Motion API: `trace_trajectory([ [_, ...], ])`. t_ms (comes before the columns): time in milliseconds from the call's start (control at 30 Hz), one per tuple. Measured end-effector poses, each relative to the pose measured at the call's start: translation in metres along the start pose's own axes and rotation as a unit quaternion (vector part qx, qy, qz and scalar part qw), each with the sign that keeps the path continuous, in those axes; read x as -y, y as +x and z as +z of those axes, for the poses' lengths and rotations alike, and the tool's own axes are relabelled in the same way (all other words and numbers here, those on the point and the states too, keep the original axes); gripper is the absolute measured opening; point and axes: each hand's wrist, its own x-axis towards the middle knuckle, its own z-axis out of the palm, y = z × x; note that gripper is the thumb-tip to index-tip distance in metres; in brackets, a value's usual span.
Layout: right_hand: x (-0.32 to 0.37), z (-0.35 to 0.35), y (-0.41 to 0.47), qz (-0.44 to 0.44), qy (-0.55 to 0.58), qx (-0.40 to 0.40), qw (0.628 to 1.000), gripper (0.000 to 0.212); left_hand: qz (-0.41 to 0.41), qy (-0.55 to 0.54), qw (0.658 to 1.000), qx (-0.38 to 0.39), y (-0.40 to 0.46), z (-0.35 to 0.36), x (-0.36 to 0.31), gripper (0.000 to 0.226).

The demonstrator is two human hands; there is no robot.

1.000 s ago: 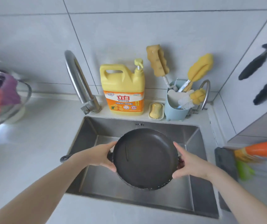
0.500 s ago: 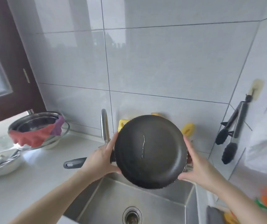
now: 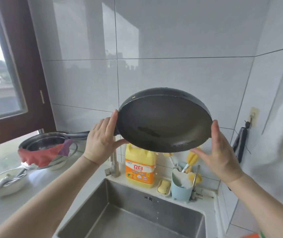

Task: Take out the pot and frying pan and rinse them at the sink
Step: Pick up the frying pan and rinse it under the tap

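Head view: both hands held the round black non-stick frying pan [image 3: 164, 120] tilted above the steel sink [image 3: 133, 219], left hand [image 3: 103, 140] gripping beside the handle, right hand [image 3: 218, 157] bracing the rim. Stiff, wet, probably slippery; the handle offered firmer purchase. Yellow detergent jug [image 3: 139, 167] and tap [image 3: 114, 162] stood directly below.

The yellow detergent bottle [image 3: 139, 169] reads "立白" (smaller print illegible).
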Motion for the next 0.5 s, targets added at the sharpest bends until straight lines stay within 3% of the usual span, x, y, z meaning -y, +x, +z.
trace_trajectory([
  [167,-0.001,-0.009,0.020,-0.031,-0.026,-0.033,0.999,0.126,0.002,0.012,1.000,-0.021,0.019,-0.006,0.001,0.098],
  [500,-0.003,-0.007,0.022,-0.019,-0.027,-0.010,0.999,0.124,-0.004,0.002,1.000,0.008,0.025,0.003,0.005,0.111],
])
